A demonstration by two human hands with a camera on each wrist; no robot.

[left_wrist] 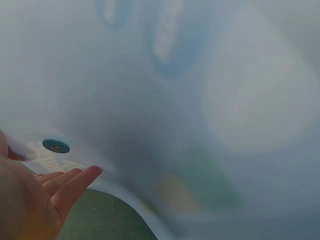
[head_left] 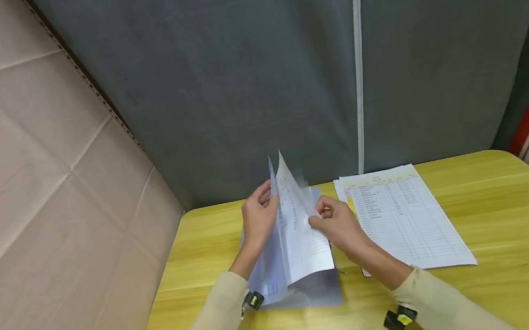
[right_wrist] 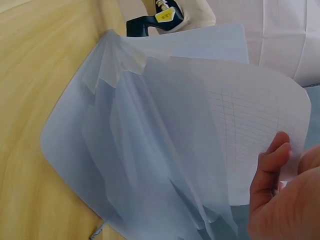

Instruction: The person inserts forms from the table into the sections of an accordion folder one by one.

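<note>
A translucent blue plastic folder [head_left: 307, 295] lies open on the yellow table [head_left: 501, 204], its cover lifted upright. My left hand [head_left: 259, 218] holds that cover at its upper edge. In the left wrist view the blurred cover [left_wrist: 190, 100] fills the frame, with a teal snap button [left_wrist: 56, 146] near my left hand [left_wrist: 65, 185]. My right hand [head_left: 334, 223] pinches a printed sheet [head_left: 303, 239] that stands half inside the folder. In the right wrist view the right hand's thumb lies on the sheet [right_wrist: 240, 125] above the folder's clear pockets [right_wrist: 140, 165].
A stack of printed table sheets [head_left: 403, 220] lies flat to the right of the folder. A cardboard wall [head_left: 29, 184] closes the left side and a grey curtain [head_left: 236, 82] the back. Bare yellow tabletop [right_wrist: 40, 60] surrounds the folder.
</note>
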